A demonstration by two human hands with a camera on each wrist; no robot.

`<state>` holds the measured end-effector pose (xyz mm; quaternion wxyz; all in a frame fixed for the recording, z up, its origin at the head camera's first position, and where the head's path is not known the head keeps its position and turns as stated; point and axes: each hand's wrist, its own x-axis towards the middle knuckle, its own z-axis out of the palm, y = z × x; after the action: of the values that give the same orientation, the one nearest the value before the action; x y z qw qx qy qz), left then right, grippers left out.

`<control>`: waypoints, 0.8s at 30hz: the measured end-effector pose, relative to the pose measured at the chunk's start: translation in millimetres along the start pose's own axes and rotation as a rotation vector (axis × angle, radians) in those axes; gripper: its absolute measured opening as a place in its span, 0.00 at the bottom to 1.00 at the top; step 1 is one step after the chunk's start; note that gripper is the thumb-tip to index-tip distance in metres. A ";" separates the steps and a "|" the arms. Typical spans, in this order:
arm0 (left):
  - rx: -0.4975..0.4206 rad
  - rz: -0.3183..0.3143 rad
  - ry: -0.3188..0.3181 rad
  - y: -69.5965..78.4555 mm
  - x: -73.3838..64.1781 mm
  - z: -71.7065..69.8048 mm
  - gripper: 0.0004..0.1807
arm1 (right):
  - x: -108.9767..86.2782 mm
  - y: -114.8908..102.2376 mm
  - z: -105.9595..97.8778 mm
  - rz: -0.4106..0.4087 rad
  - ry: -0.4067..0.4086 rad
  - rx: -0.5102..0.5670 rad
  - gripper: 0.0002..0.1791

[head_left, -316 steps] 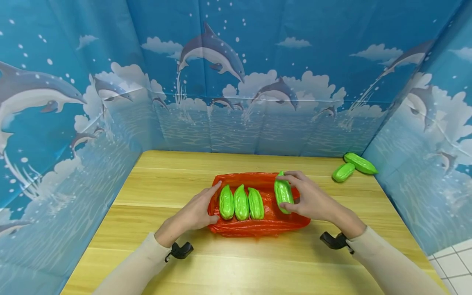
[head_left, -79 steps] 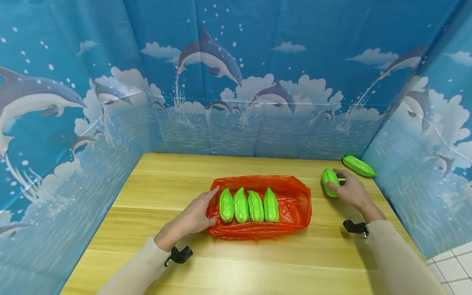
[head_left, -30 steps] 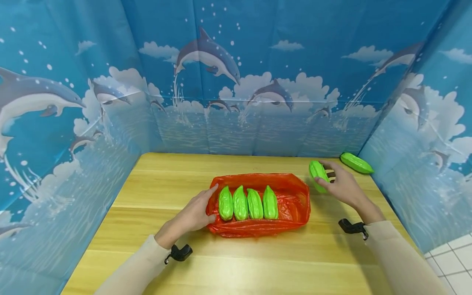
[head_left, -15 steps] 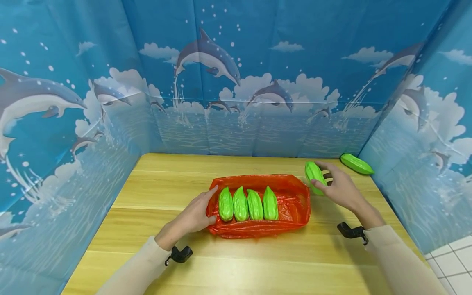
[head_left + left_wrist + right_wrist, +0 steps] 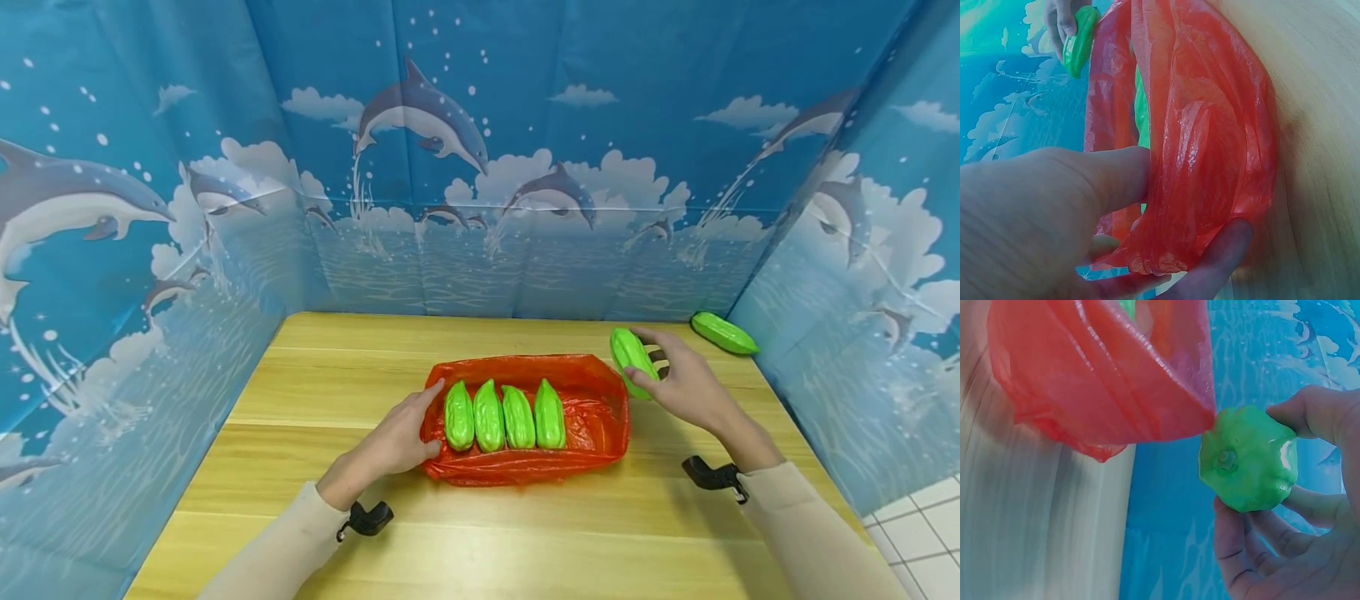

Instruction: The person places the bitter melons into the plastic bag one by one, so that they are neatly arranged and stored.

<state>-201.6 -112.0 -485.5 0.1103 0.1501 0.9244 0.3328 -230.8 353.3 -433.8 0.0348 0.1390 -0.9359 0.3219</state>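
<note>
In the head view my right hand (image 5: 686,379) grips a glossy green bitter melon (image 5: 632,360) just above and beside the right end of a red plastic bag (image 5: 525,471). The right wrist view shows the melon's stem end (image 5: 1247,459) between thumb and fingers, close to the bag's rim. My left hand (image 5: 393,433) holds the bag's left end; in the left wrist view the thumb goes inside the opening and fingers stay outside the red plastic (image 5: 1204,144). Several bitter melons (image 5: 489,417) lie side by side in the bag's left and middle part.
One more bitter melon (image 5: 723,332) lies at the table's back right corner. The bag rests on a wooden table (image 5: 480,542). Dolphin-printed curtains (image 5: 480,250) close in the back and both sides.
A fourth melon now lies in the bag, set down by my right hand. Since then that hand has picked up another melon and moved it left toward the bag. My left hand stays put.
</note>
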 end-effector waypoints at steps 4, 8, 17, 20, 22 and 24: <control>0.009 0.002 0.002 -0.4 0.9 0.1 0.58 | 0.4 -6.4 0.5 -0.021 0.004 0.003 0.42; 0.011 -0.008 -0.005 0.2 1.8 0.0 0.58 | 0.0 -14.5 2.3 -0.038 0.005 -0.002 0.42; 0.001 -0.015 -0.012 1.4 1.4 -0.7 0.58 | -0.7 -28.0 6.2 -0.064 -0.019 0.000 0.42; 0.005 -0.013 -0.013 1.1 1.7 0.1 0.58 | -1.2 -30.3 8.0 -0.065 -0.025 0.000 0.42; 0.007 -0.018 -0.017 0.8 2.2 0.7 0.58 | -1.7 -32.2 9.8 -0.070 -0.029 0.000 0.42; 0.009 -0.017 -0.015 1.1 1.9 1.0 0.58 | -2.2 -34.4 12.0 -0.077 -0.031 0.003 0.42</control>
<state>-202.8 -110.0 -485.8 0.1193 0.1451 0.9264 0.3264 -218.7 320.6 -423.2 0.0325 0.1797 -0.9299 0.3193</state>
